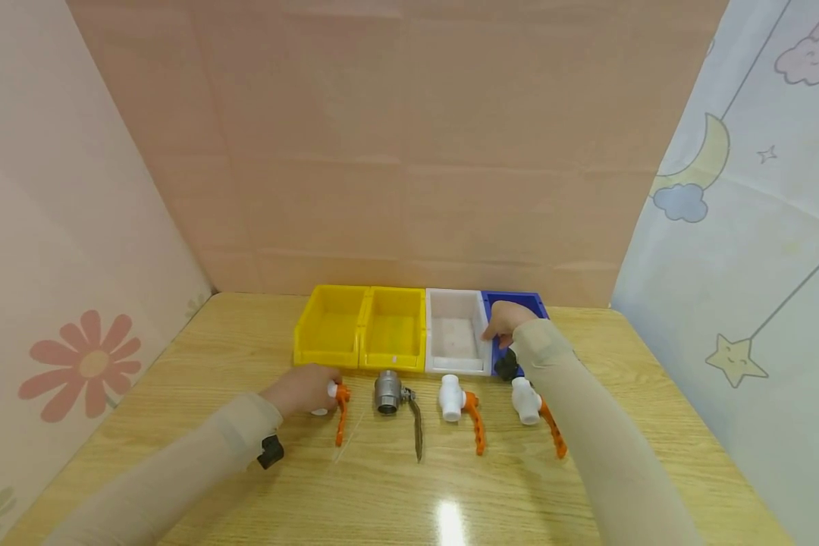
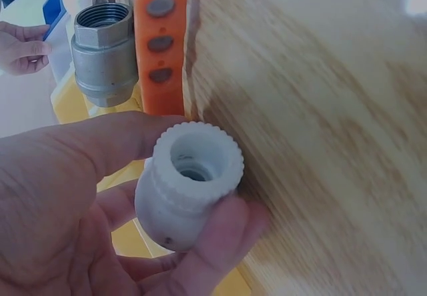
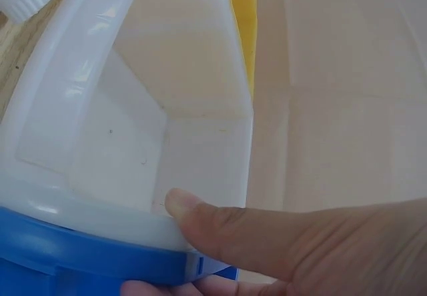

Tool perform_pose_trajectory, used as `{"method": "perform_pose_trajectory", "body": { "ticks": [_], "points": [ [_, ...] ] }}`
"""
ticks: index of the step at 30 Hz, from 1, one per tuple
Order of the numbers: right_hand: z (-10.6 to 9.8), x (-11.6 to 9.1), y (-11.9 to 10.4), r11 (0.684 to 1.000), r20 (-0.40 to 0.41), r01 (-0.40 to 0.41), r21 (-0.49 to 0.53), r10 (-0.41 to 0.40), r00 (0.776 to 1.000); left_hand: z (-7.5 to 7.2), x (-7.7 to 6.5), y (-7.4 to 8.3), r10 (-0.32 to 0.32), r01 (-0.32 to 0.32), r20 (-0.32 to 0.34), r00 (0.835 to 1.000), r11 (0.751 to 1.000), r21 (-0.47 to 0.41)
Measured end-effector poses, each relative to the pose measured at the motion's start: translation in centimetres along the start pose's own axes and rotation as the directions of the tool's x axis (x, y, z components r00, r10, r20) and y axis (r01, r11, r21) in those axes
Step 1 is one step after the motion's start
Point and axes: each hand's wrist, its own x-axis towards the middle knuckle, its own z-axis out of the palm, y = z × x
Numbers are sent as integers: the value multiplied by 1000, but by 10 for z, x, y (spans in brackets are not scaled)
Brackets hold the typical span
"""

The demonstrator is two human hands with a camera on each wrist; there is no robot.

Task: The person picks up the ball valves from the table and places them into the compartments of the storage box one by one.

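My left hand (image 1: 305, 388) grips the white body of a ball valve (image 2: 175, 209), fingers and thumb curled round it; its ribbed open end faces the left wrist camera. The valve's orange lever handle (image 1: 342, 421) points toward the front of the table. At the back right, my right hand (image 1: 510, 321) pinches the adjoining side walls of the white bin (image 3: 87, 206) and the blue bin (image 3: 100, 253). Its thumb lies over the white bin's rim while the other fingers are on the blue bin's side, partly hidden.
Right of the left hand lie a metal ball valve (image 1: 387, 393) and two more white valves with orange handles, one in the middle (image 1: 452, 398) and one at right (image 1: 525, 402). Two yellow bins (image 1: 327, 358) stand left of the white bin, against the back wall (image 1: 396, 189).
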Motion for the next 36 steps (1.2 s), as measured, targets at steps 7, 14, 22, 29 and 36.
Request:
{"method": "perform_pose_trajectory", "body": {
  "ticks": [7,14,22,29,36],
  "points": [
    [1,1,1,1000,2,6,10,-6,1000,0,1,0,-13,13,2,1000,1000,-22],
    [2,3,2,1000,10,-8,12,8,1000,-4,-2,0,2,0,27,1000,998,-64],
    [2,4,2,999,11,-33,6,33,999,-15,-3,2,-18,26,73,997,995,-97],
    [2,0,0,999,9,-27,-31,27,1000,-33,-1,3,-39,52,106,994,991,-120],
    [1,-2,1,1000,6,4,-26,-3,1000,-65,5,6,21,-13,106,994,997,-75]
  ]
}}
